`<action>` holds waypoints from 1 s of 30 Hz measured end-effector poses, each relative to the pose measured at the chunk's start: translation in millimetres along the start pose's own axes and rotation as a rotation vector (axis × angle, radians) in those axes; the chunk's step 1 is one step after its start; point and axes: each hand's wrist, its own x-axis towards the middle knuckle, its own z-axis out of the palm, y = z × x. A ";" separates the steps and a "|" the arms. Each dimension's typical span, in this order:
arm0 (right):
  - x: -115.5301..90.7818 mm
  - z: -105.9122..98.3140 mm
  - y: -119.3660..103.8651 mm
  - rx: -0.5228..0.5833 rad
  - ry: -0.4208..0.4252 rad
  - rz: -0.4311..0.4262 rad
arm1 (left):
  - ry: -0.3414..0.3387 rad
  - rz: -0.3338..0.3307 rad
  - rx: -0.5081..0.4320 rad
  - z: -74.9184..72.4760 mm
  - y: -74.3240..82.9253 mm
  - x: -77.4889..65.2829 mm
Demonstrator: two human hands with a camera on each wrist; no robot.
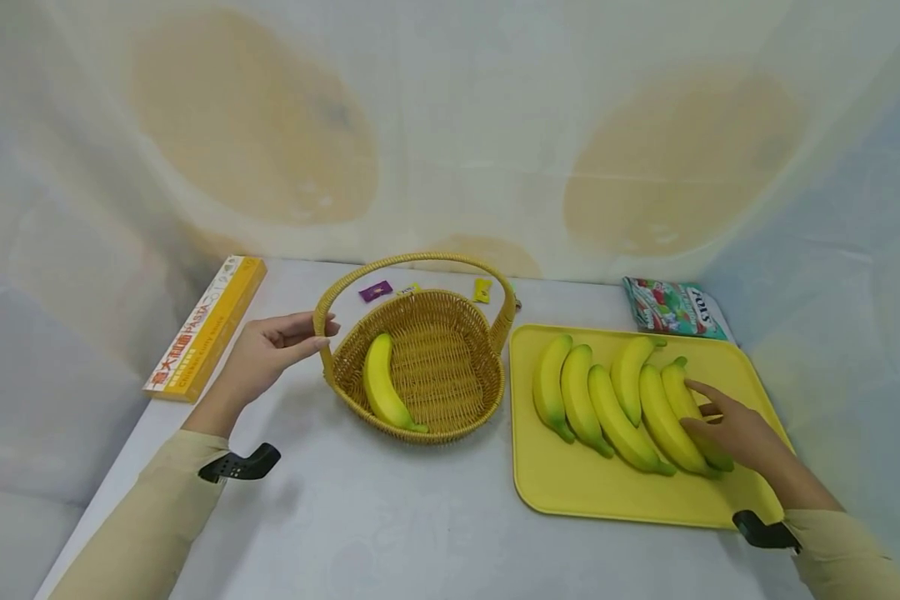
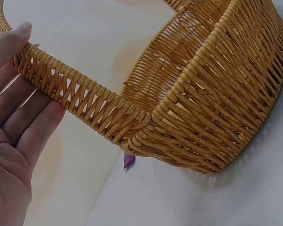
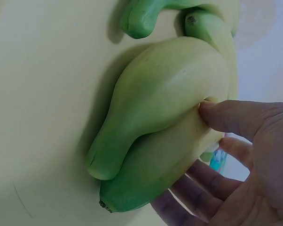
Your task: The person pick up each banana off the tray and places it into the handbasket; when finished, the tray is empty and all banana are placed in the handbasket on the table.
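Note:
My left hand (image 1: 264,354) grips the left side of the arched handle of a wicker basket (image 1: 450,367), thumb on one face and fingers on the other in the left wrist view. One yellow banana (image 1: 384,385) with green tips lies along the basket's left inside. On the yellow tray (image 1: 562,492) several bananas lie side by side. My right hand (image 1: 738,429) is at the rightmost banana (image 1: 678,392), pinching it between thumb and fingers. In the right wrist view the thumb presses in beside the neighbouring banana (image 3: 165,89), with fingers around the far side of the held banana (image 3: 151,165).
A yellow-and-white pasta box (image 1: 206,329) lies at the table's left edge. Behind the basket are a purple wrapped sweet (image 1: 376,291) and a yellow one (image 1: 482,290). A green sweets bag (image 1: 675,308) lies behind the tray. Fabric walls enclose the white table (image 1: 390,517).

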 end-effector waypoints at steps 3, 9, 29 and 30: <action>0.3 1.6 2.1 0.003 0.010 -0.004 | -0.001 0.002 -0.003 0.4 0.2 0.7; -1.5 -3.2 -5.1 0.003 0.052 -0.045 | -0.006 0.002 0.010 0.2 1.3 -0.4; -12.0 -6.7 -88.0 0.074 -0.011 -0.412 | 0.001 0.000 -0.009 0.7 1.8 0.5; -12.5 -5.7 -92.4 0.075 -0.010 -0.434 | 0.001 -0.002 -0.011 0.8 2.0 0.4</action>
